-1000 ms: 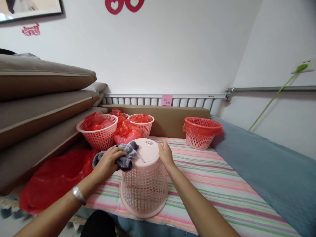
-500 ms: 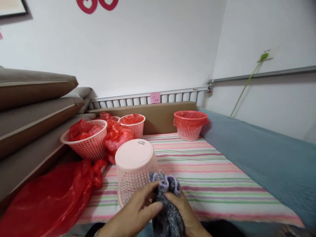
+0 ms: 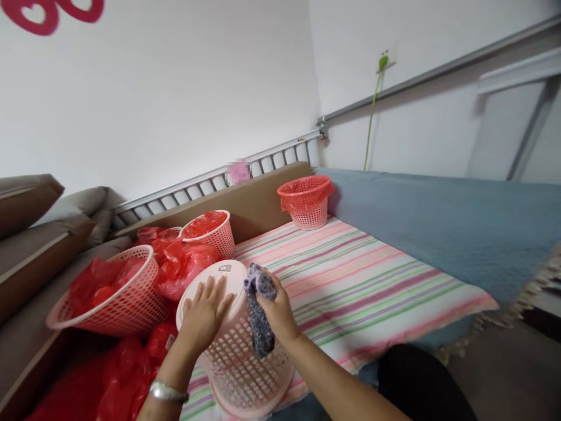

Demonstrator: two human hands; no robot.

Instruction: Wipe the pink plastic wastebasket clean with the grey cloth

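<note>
An upside-down pale pink plastic basket (image 3: 245, 362) stands on a striped cloth in front of me. My left hand (image 3: 205, 313) lies on its upturned base, fingers spread. A bunched dark grey fleecy cloth with purple edging (image 3: 262, 321) is held in my right hand (image 3: 278, 310), against the right side of the basket. The cloth hangs down over the lattice wall.
Pink baskets with red plastic bags (image 3: 151, 280) stand at the left, beside stacked cushions (image 3: 39, 251). A red-lined basket (image 3: 309, 204) sits at the back of the striped cloth (image 3: 350, 280). A blue-covered backrest (image 3: 416, 222) runs along the right.
My left hand has left the grey cloth and now rests on the basket's base. My right hand has brought the cloth up to the basket's side. The view has turned right.
</note>
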